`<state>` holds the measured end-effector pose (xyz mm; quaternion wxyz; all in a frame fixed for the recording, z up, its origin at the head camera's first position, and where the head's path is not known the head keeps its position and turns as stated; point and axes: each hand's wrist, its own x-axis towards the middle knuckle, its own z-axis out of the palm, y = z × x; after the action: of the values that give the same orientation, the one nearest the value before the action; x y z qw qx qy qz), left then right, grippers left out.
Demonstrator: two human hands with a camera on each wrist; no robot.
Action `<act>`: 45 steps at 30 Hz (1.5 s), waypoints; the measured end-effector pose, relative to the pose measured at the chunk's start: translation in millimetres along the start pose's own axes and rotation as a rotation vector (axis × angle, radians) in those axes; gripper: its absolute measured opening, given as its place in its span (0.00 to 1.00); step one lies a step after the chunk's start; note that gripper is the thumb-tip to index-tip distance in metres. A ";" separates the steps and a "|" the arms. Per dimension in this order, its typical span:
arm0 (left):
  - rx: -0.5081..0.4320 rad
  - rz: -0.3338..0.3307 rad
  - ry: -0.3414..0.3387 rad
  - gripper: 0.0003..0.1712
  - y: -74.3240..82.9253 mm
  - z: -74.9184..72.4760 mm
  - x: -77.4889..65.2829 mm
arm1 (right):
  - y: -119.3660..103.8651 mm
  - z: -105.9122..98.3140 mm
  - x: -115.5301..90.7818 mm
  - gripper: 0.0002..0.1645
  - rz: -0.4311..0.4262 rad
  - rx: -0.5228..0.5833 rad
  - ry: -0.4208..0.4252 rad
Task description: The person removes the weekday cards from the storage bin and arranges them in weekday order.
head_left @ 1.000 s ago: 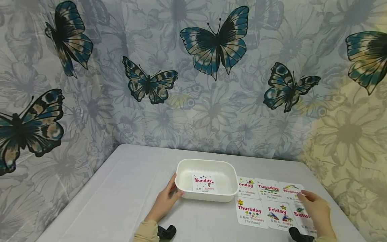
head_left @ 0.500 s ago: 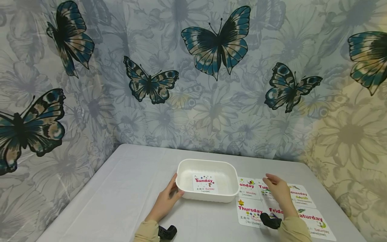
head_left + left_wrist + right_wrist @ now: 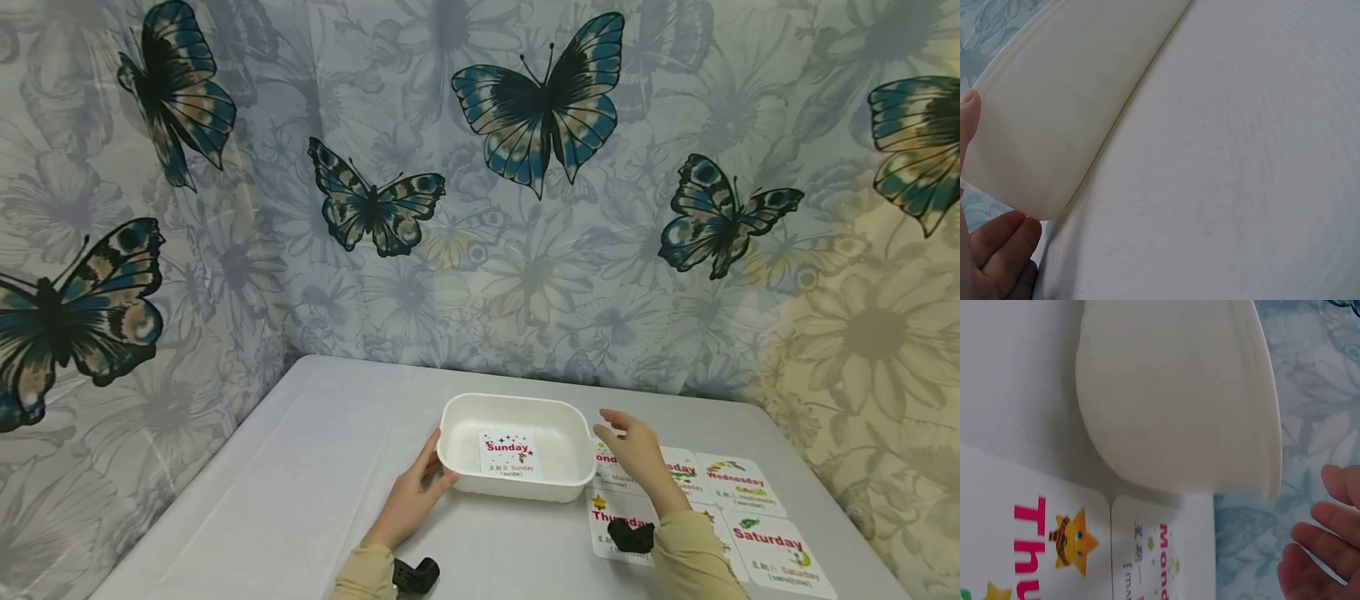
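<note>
A white plastic tub (image 3: 517, 490) with a raised rim stands on the table, and a Sunday card (image 3: 510, 457) lies inside it. My left hand (image 3: 408, 500) holds the tub at its left end, thumb at the near corner and fingers on the end wall; the left wrist view shows the thumb by the rim. My right hand (image 3: 637, 454), fingers loosely bent and holding nothing, hovers just off the tub's right end, above the Monday card (image 3: 611, 471). In the right wrist view a gap separates the fingers (image 3: 1319, 550) from the tub wall.
Day cards lie in two rows right of the tub: Wednesday (image 3: 738, 483), Saturday (image 3: 783, 550) and Thursday (image 3: 603, 542) among them, some partly covered by my right arm. A white cloth covers the table (image 3: 300, 483). Butterfly-print curtains (image 3: 525, 275) hang behind.
My right hand has moved left from over the Wednesday card, across the Tuesday card, to the tub's right end. My left hand and the tub have stayed in place.
</note>
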<state>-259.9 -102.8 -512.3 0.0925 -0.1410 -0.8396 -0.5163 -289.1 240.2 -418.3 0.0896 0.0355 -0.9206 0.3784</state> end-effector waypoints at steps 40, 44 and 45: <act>-0.016 -0.005 -0.001 0.44 2.2 -0.5 -0.7 | -30.7 88.9 32.6 0.55 -0.054 -0.054 -0.367; -0.013 -0.006 0.003 0.44 1.2 -0.3 -0.4 | -28.1 91.8 35.1 0.55 -0.055 -0.075 -0.367; -0.012 -0.005 0.005 0.44 1.0 -0.4 -0.5 | -27.5 92.6 35.9 0.55 -0.059 -0.086 -0.367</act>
<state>-259.2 -102.8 -511.4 0.0925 -0.1382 -0.8366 -0.5220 -333.5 155.6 -457.0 -0.0670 0.1271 -0.9355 0.3229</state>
